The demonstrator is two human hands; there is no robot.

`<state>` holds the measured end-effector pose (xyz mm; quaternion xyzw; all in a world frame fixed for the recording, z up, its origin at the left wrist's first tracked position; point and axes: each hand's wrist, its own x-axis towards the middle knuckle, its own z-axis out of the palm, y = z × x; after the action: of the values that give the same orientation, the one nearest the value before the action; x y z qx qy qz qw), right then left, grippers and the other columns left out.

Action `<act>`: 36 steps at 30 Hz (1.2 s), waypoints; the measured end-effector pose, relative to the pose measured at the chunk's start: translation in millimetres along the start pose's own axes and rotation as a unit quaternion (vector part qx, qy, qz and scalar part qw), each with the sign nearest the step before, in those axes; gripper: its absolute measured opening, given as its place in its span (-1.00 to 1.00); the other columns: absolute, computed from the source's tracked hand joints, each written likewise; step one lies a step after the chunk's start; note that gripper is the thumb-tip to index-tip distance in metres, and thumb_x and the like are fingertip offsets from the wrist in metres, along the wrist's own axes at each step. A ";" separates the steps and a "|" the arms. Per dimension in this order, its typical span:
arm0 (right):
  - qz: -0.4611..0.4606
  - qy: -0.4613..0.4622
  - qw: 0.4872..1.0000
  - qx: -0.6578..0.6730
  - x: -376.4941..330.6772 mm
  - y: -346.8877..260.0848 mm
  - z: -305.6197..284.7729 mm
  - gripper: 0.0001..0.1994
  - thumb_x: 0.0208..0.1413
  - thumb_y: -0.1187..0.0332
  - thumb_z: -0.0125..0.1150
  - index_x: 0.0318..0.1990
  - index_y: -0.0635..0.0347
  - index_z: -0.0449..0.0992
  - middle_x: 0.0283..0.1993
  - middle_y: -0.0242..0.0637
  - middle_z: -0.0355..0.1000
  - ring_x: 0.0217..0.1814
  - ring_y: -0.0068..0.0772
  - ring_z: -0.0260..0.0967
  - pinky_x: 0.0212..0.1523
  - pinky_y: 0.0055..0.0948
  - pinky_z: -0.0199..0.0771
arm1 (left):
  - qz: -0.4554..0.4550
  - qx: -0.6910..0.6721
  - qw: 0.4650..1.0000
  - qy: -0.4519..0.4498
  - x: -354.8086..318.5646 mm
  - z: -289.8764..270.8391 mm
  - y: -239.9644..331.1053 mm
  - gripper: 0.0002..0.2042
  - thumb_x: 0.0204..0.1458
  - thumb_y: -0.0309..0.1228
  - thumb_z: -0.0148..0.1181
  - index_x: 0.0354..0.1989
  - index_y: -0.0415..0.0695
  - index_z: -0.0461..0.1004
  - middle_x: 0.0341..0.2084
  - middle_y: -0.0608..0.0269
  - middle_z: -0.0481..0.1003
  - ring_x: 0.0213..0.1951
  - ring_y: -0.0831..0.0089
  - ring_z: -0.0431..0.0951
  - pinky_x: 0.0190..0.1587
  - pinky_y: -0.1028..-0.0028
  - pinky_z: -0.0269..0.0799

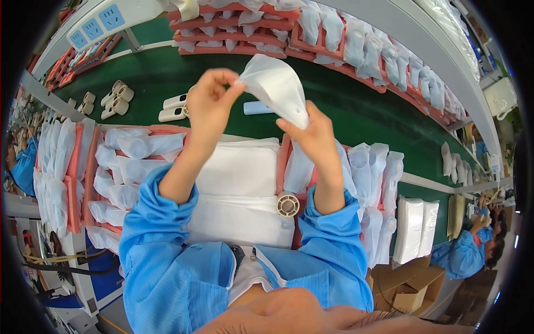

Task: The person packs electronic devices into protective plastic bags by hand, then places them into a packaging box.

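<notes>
A white, thin sleeve-like bag is held up between my two hands above the green surface. My left hand pinches its upper left edge between thumb and fingers. The lower right end is gripped by my right hand, thumb in front. Whether anything is inside the bag, I cannot tell. Below my hands lies a stack of flat white bags. A cream round part with a spoked end stands at the right edge of the stack. Behind the held bag, a pale blue cylindrical piece lies on the green surface.
Pink trays with bagged items line the far side. More bagged items fill trays at left, others at right. Cream parts rest on the green belt. A cardboard box sits lower right; co-workers in blue are at both sides.
</notes>
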<state>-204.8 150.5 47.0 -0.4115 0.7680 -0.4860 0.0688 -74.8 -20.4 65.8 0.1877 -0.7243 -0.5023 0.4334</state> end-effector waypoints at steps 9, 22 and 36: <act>0.138 0.159 0.945 -0.251 42.7 139.3 -43.1 -0.39 -0.19 0.27 0.49 0.06 0.26 0.42 -0.02 0.01 0.48 0.05 0.06 0.42 0.05 -0.16 0.41 | 0.115 0.331 0.925 -0.149 17.1 79.2 -161.4 -0.39 -0.29 -0.23 0.52 -0.04 -0.24 0.46 -0.21 -0.01 0.54 -0.14 0.08 0.53 -0.05 0.28 0.45; -0.007 -0.159 0.975 0.156 34.0 44.0 -19.8 -0.34 -0.37 0.41 0.56 0.02 0.25 0.44 -0.12 -0.21 0.50 -0.03 -0.32 0.45 0.07 -0.38 0.38 | -0.021 0.119 0.953 -0.279 -27.8 30.4 -62.8 -0.40 -0.31 -0.17 0.53 -0.07 -0.16 0.44 -0.24 0.02 0.49 -0.16 0.07 0.50 -0.15 0.23 0.44; -0.077 -0.067 0.995 -0.014 14.7 13.7 -34.7 -0.41 -0.38 0.46 0.52 -0.05 0.23 0.43 -0.19 -0.29 0.48 -0.16 -0.41 0.44 -0.06 -0.43 0.44 | 0.005 0.276 0.905 -0.324 -119.8 17.4 -77.7 -0.79 -0.11 -0.31 0.39 -0.37 -0.07 0.49 -0.39 0.23 0.46 -0.41 0.23 0.55 -0.37 0.37 0.44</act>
<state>-239.7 166.8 58.3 -0.5021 0.7343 -0.4503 0.0766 -35.4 41.1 -58.0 0.1227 -0.9356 -0.3129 0.1082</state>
